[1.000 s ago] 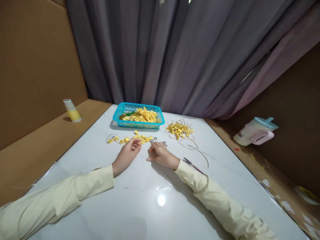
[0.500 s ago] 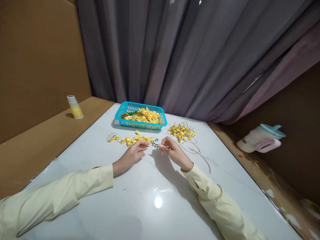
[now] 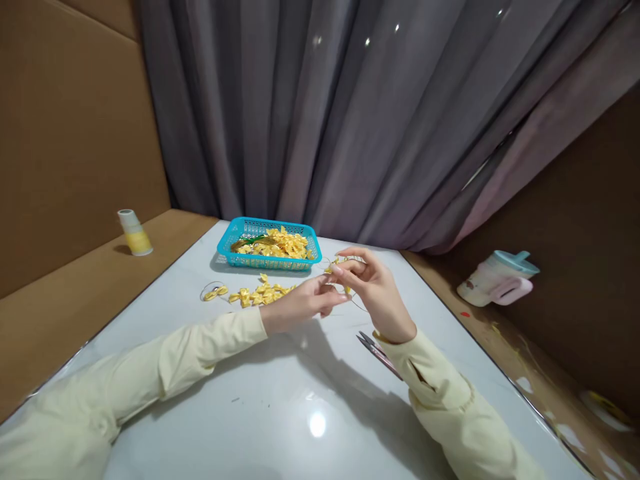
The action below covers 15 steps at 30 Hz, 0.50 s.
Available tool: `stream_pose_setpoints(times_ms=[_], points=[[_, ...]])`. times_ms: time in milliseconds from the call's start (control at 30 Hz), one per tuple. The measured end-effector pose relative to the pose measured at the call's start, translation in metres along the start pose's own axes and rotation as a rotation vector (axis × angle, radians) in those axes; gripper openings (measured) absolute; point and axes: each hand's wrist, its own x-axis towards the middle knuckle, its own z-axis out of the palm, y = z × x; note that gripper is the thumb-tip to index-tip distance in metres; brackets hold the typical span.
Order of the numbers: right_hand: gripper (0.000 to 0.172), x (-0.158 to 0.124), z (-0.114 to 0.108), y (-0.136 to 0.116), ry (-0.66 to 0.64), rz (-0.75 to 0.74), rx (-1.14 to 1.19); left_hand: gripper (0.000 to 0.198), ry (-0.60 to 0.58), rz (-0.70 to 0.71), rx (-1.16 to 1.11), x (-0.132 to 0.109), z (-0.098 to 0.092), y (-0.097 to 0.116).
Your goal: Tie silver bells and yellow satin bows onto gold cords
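Observation:
My left hand [image 3: 300, 308] and my right hand [image 3: 373, 288] are raised above the white table [image 3: 280, 400] and meet fingertip to fingertip. The right hand's fingers pinch a small yellow ribbon bow [image 3: 336, 267] with a thin wire loop hanging from it. The left hand's fingertips are pinched together right next to that bow; what they hold is too small to make out. A row of yellow bows [image 3: 257, 294] lies on the table just left of the hands. Behind it stands a turquoise basket [image 3: 227, 241] filled with more yellow bows.
Scissors [image 3: 376, 351] lie on the table under my right wrist. A small yellow-and-white cup [image 3: 133, 233] stands on the brown ledge at the left. A pink jug with a teal lid [image 3: 497, 278] lies on the ledge at the right. Grey curtains hang behind.
Both hands have lifted off the table and come together in the air. The right hand has picked up a yellow bow with wire. The pile of wired bows is now hidden behind the hands.

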Motion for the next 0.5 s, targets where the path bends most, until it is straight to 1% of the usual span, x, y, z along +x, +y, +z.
stream_pose_setpoints(times_ms=[67, 133, 200, 233, 267, 333, 400, 467, 500], points=[[0.031, -0.007, -0.001, -0.003, 0.013, -0.033, -0.025, 0.024, -0.031, -0.032, 0.039, -0.012, -0.004, 0.006], [0.025, -0.016, -0.003, -0.001, 0.02, -0.073, -0.085, 0.03, -0.051, -0.047, 0.09, -0.027, -0.008, 0.01], [0.023, -0.026, -0.005, 0.002, 0.043, -0.185, -0.238, 0.031, -0.083, -0.112, 0.123, -0.041, -0.011, 0.011], [0.026, -0.032, -0.006, 0.004, 0.045, -0.267, -0.351, 0.031, -0.106, -0.157, 0.13, -0.047, -0.012, 0.011], [0.033, -0.038, -0.008, 0.005, 0.033, -0.351, -0.475, 0.03, -0.112, -0.191, 0.128, -0.053, -0.012, 0.01], [0.051, -0.049, -0.01, 0.006, -0.05, -0.479, -0.71, 0.028, -0.091, -0.251, 0.118, -0.061, -0.013, 0.009], [0.063, -0.058, -0.01, 0.007, -0.175, -0.525, -0.877, 0.027, -0.07, -0.292, 0.101, -0.066, -0.013, 0.007], [0.065, -0.064, -0.006, 0.01, -0.253, -0.513, -0.98, 0.026, -0.067, -0.322, 0.087, -0.068, -0.013, 0.006], [0.064, -0.065, -0.003, 0.013, -0.265, -0.497, -1.015, 0.026, -0.07, -0.335, 0.082, -0.068, -0.013, 0.006]])
